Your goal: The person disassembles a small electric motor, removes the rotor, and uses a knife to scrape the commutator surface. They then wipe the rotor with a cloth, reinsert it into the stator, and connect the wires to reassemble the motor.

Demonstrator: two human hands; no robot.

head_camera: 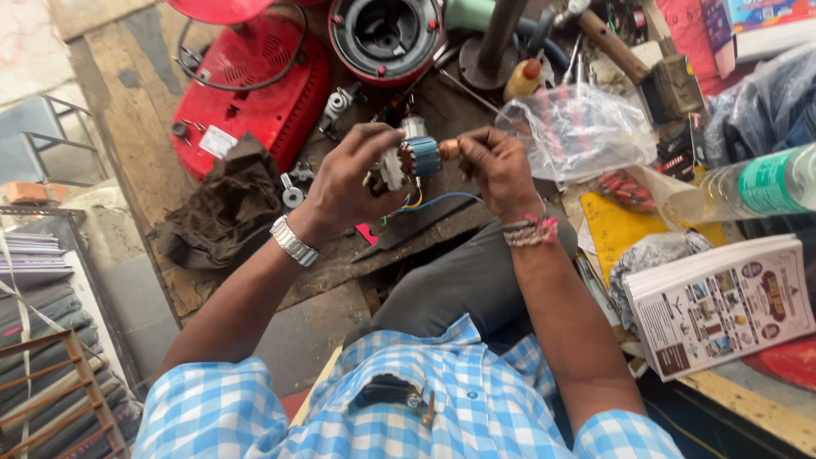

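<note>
From the left, I see my left hand (344,183) wrapped around a small motor armature (408,161), lifted above the wooden worktop (153,119). My right hand (497,166) pinches its coppery shaft end (449,150). I judge this an inspection or fitting step; next calls for a steady grip and careful turning, minding the loose wires (425,202).
</note>
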